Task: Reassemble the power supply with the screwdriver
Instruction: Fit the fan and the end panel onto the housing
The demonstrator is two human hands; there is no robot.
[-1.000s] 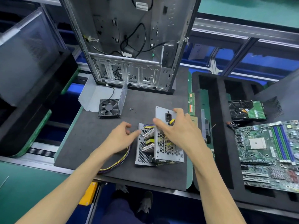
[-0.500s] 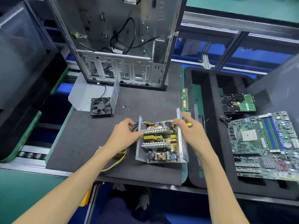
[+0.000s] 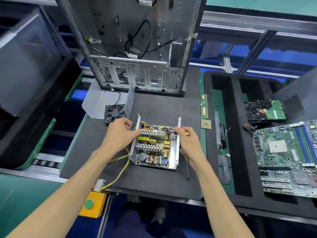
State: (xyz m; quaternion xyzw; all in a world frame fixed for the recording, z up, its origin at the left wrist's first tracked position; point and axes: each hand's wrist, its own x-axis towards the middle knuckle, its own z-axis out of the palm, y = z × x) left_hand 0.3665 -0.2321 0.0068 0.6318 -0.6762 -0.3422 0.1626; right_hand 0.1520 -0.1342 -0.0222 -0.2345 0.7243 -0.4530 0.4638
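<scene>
Power supply (image 3: 153, 146): open metal tray resting flat on the dark mat (image 3: 163, 107), toward the mat's near edge and right of its middle; circuit board, finned heat sinks and coils fully exposed, so no cover is fitted.
Side walls: two upright walls stand at the tray's left and right; the top is open between them.
Left hand (image 3: 120, 133): fingers curled over the top of the left wall, thumb on the inner side, gripping it.
Right hand (image 3: 187, 141): fingertips pinch the far end of the right wall; the same hand keeps the screwdriver (image 3: 187, 162) tucked against the palm, yellow handle partly hidden, shaft pointing toward the mat's near edge.
Cable bundle (image 3: 118, 166): yellow and dark wires run out of the tray's left side to a white plug (image 3: 99, 184) at the mat's near-left corner.
Cover with fan (image 3: 109, 105): bent grey sheet with a black fan, lying apart from the tray at the mat's far-left edge; probably the missing lid.
Screws: none can be made out here.
Done so far: tray appears set upright and steadied for closing.
Left to do: by this view, nearly everything, namely fitting the cover over the tray and driving its screws.
</scene>
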